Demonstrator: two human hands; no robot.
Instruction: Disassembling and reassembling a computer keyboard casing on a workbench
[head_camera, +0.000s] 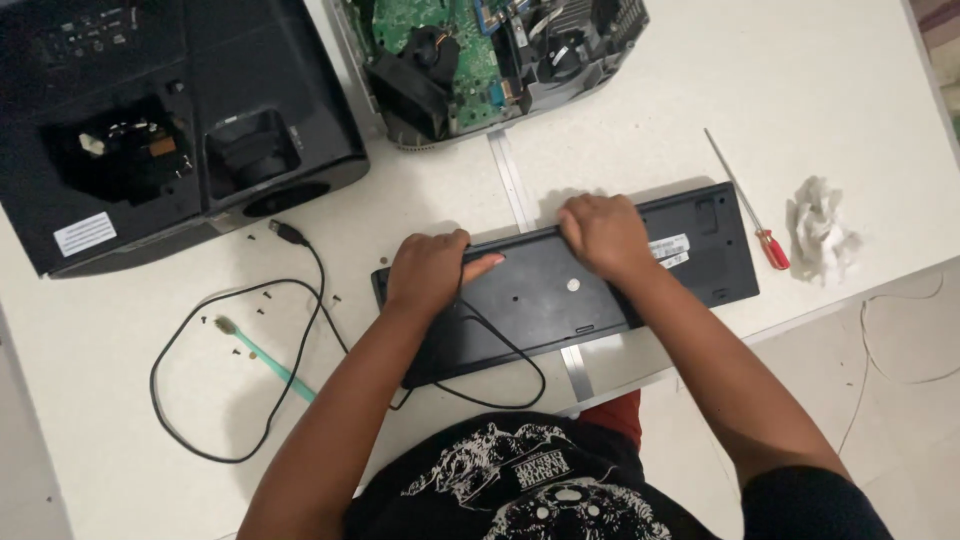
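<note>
One head-worn view only, looking steeply down from above the person's chest. Faces forward across the white surface (640, 130). Close range: forearms fill lower frame, floor visible at right edge. No second view to overlap.

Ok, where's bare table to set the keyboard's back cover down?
Free: the table between opened device, screwdriver and keyboard; also the near-left corner below the cable. Crowded: left of the keyboard, with loose screws, toothbrush and cable.
</note>
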